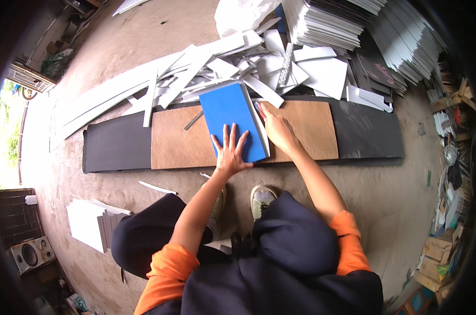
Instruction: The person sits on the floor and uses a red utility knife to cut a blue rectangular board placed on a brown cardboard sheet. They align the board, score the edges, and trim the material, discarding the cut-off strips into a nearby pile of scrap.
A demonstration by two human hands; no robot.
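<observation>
My left hand (230, 155) lies flat with fingers spread on a blue rectangular board (228, 107), pressing near its lower end. Beneath the board, a white sheet (256, 123) shows as a strip along the right edge. My right hand (278, 130) is closed on a small red utility knife (259, 110) beside that strip, near the upper right of the board; its blade is too small to make out. Board and sheet rest on a brown wooden panel (307, 131). A short dark grey strip (194, 120) lies on the panel left of the blue board.
A long black base (372, 130) lies under the panel. White offcuts (196, 73) are heaped beyond it, with stacked white sheets (322, 23) at the far right. A pile of white pieces (88, 226) stands on the floor to my left. My shoes (262, 198) are close to the panel.
</observation>
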